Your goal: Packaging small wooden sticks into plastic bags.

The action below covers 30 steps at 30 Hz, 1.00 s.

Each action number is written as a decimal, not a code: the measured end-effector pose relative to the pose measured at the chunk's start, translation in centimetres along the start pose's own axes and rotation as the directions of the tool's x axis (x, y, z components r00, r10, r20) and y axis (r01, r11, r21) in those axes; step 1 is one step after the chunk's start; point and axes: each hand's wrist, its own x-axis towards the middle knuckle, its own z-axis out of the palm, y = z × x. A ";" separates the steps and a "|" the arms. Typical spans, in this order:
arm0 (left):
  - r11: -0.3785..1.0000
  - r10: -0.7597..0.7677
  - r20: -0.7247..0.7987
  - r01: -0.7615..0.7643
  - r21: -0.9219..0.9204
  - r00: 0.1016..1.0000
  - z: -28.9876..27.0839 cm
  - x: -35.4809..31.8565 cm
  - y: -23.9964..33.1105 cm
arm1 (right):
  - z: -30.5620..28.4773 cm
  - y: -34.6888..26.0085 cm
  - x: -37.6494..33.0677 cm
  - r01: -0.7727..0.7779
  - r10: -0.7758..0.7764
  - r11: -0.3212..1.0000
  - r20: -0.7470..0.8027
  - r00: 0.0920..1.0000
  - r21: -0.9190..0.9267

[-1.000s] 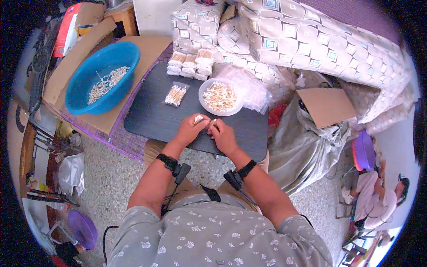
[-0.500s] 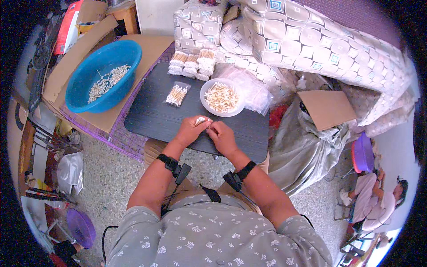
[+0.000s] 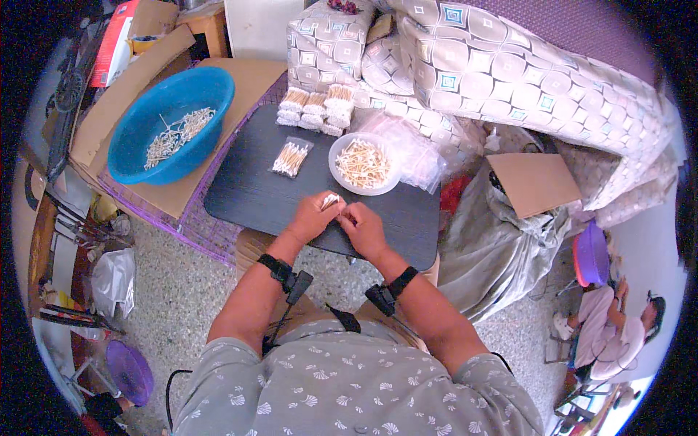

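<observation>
My left hand is closed around a small bunch of cotton swabs, whose white tips poke out above the fingers. Against it, my right hand has its fingers pinched together at the lower side of the bunch; what lies between them is too small to make out. Just beyond my hands stands a white bowl full of loose cotton swabs. A clear bag of swabs lies flat to its left. Stacked packs of swabs stand at the far edge of the dark table.
At the left, a blue basin with loose swabs rests on cardboard. Clear plastic bags lie right of the bowl. Patterned cushions line the back. A cardboard piece tops a grey sack. Another person sits far right.
Both hands stay together over the near table edge with only slight finger movement. The view has shifted a little; the bowl, bags and packs keep their places.
</observation>
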 end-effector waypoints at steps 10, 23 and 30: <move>0.939 -0.114 -0.017 0.103 -0.327 0.993 -1.2 -0.6 0.0 | -0.2 -0.2 -0.6 0.020 -0.008 0.988 -0.078 0.997 0.154; 0.581 -0.094 0.472 0.434 -0.689 0.876 1.2 -3.4 1.4 | -5.8 -5.1 0.1 0.324 -0.339 0.935 0.098 0.936 0.143; 0.939 0.060 0.364 0.072 -0.337 0.930 2.6 -4.5 0.3 | -6.5 -4.4 -1.9 0.252 -0.292 0.955 0.332 0.897 0.158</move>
